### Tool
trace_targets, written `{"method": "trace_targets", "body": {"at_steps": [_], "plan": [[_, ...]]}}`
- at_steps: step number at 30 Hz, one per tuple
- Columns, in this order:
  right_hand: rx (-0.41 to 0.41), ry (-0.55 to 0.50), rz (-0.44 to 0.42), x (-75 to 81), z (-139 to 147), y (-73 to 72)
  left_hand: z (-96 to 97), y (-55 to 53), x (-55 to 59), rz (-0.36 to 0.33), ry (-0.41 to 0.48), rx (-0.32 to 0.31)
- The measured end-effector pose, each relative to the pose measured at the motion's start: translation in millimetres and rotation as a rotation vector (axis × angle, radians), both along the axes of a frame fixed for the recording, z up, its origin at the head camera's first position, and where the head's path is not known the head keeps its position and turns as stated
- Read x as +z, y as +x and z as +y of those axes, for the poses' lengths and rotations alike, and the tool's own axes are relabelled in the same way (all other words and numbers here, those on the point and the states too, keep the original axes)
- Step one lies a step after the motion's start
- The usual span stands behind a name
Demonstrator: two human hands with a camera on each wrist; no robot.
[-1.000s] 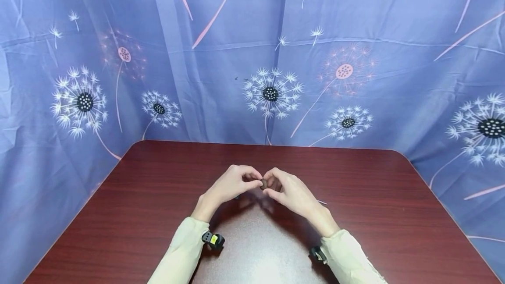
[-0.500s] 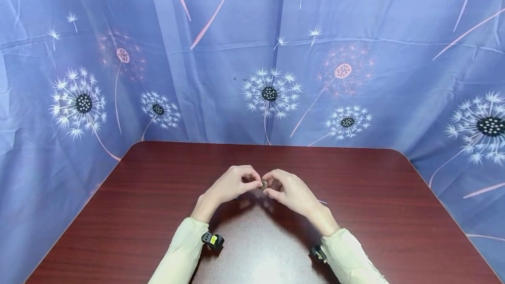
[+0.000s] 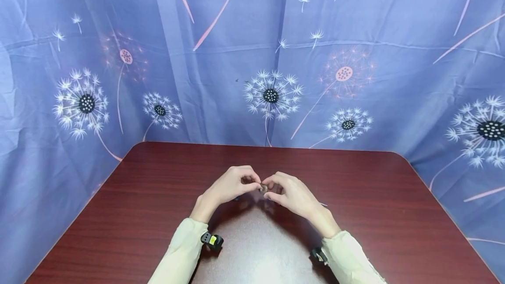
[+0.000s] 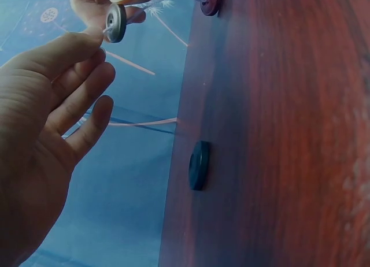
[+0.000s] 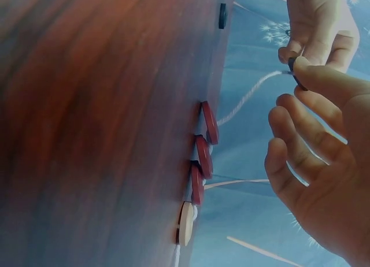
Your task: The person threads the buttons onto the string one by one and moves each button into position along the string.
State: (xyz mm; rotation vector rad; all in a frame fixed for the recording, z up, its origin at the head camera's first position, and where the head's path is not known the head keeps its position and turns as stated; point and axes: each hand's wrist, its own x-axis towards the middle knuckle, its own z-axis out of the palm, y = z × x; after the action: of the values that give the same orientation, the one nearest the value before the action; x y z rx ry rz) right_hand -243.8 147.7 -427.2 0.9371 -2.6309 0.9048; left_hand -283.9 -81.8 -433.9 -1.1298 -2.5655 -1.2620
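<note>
A dark, greyish round button (image 4: 117, 23) is held between the two hands, a little above the table. My right hand (image 5: 329, 157) pinches its edge with thumb and forefinger. My left hand (image 4: 49, 111) pinches the short end of a white string (image 5: 250, 95) where it comes through the button. From the button's other side, the string runs down to several threaded buttons near the table top: red buttons (image 5: 211, 123) and a beige button (image 5: 186, 223). The other fingers of both hands are spread loosely. In the head view, the hands mostly hide the threaded row.
A loose dark teal button (image 4: 199, 166) stands out on the table near the left hand. The dark red wooden table (image 3: 158, 196) ends at a blue dandelion-print curtain (image 3: 221, 100). Black wrist cameras (image 3: 213, 241) sit on both sleeves.
The button between the hands has turned and dropped slightly. The right hand's fingers have shifted a little lower; the left hand stays nearly in place.
</note>
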Motion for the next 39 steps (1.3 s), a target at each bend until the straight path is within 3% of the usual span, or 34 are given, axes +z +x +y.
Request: {"method": "trace_targets", "body": {"at_steps": [8,16,24,35,39], "plan": [[-0.017,0.040,-0.018,0.7,1.5,-0.3,-0.3,-1.5,1.1,0.007,0.031,-0.023],[-0.018,0.065,-0.074,0.9,4.7,-0.9,-0.7,-2.9,2.9,0.068,-0.011,-0.027],[-0.037,0.085,-0.115,-0.7,7.4,-2.0,-2.2,-3.8,2.1,0.086,0.000,-0.015],[-0.012,0.132,-0.136,-4.4,9.8,-3.0,-6.0,-0.7,-0.4,0.068,0.008,0.000],[-0.028,0.141,-0.189,-2.9,10.7,-3.8,-5.9,-1.6,1.0,0.065,0.004,-0.001]]}}
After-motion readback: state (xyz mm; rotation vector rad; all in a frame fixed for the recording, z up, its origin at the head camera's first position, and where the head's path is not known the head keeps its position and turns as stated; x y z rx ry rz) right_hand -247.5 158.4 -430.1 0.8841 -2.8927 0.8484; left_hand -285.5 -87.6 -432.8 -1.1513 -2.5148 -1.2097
